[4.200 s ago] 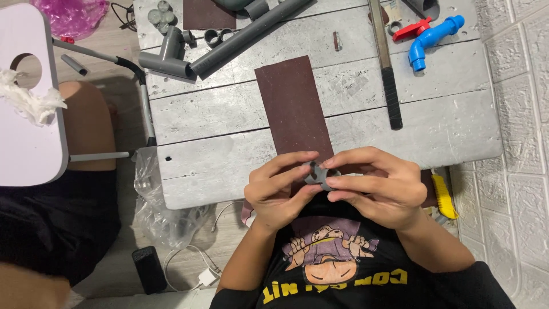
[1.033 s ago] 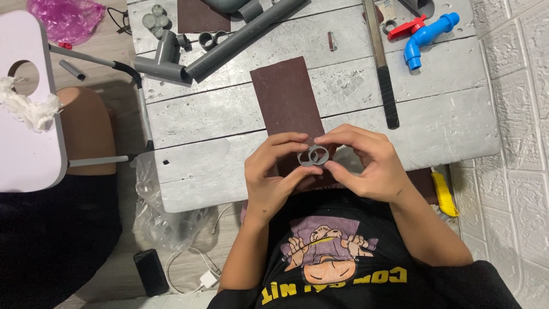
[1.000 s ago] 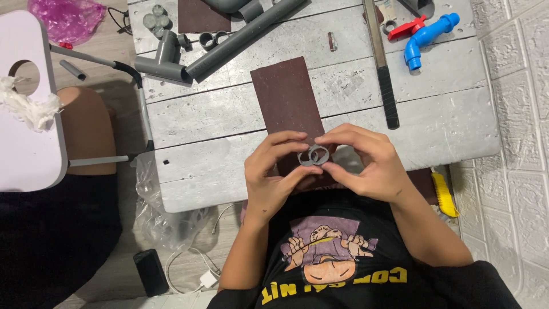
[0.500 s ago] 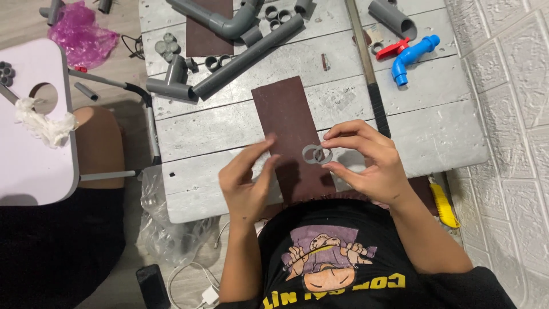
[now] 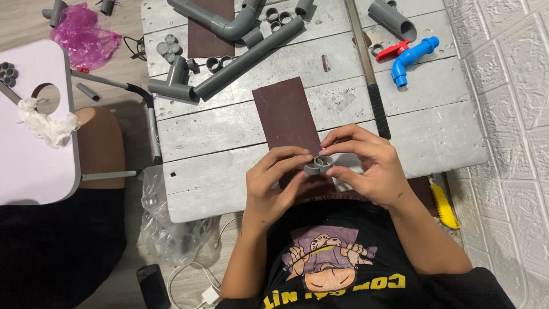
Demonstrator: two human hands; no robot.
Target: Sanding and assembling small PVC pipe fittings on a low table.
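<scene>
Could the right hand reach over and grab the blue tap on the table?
Probably yes. The blue tap lies in the open on the grey table, with bare boards between it and the right hand. But that hand now holds a small grey ring.

A small grey pipe ring (image 5: pixel 319 165) is pinched between the left hand (image 5: pixel 273 186) and right hand (image 5: pixel 369 166), just above a brown sandpaper sheet (image 5: pixel 286 117) laid on a grey wooden table (image 5: pixel 211 143). Grey pipes (image 5: pixel 240 54) and a blue tap (image 5: pixel 413 57) are seen further back.
</scene>
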